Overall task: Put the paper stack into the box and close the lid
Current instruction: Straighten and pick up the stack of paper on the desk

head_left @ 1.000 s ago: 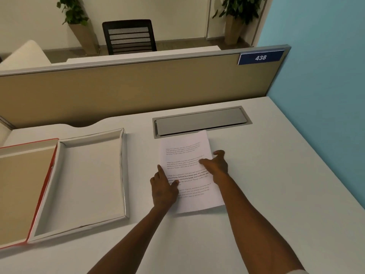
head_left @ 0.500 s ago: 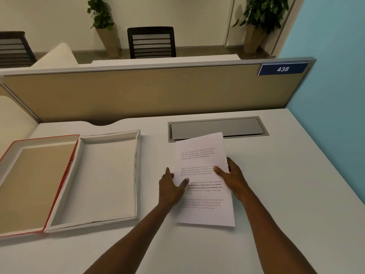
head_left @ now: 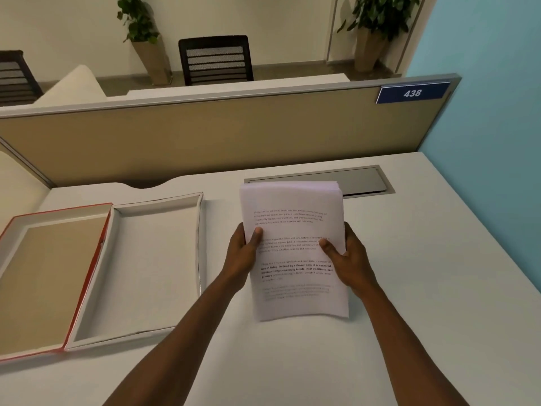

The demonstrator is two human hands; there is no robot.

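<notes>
A white paper stack [head_left: 292, 224] with printed text is held off the desk, tilted up at its far end. My left hand [head_left: 241, 256] grips its left edge, thumb on top. My right hand [head_left: 349, 260] grips its right edge the same way. To the left lies the open box: a shallow white tray [head_left: 200, 230] with nothing in it, and beside it the red-edged lid [head_left: 87, 281], lying inside up with a brown inner face.
A grey cable cover plate [head_left: 363, 180] is set in the white desk [head_left: 424, 273] behind the stack. A tan partition [head_left: 222, 133] with a blue "438" sign [head_left: 412, 92] closes the far edge. A blue wall [head_left: 491, 112] stands at the right.
The stack lay flat on the desk under my fingers; both hands have closed on its side edges and lifted it. The view has shifted slightly.
</notes>
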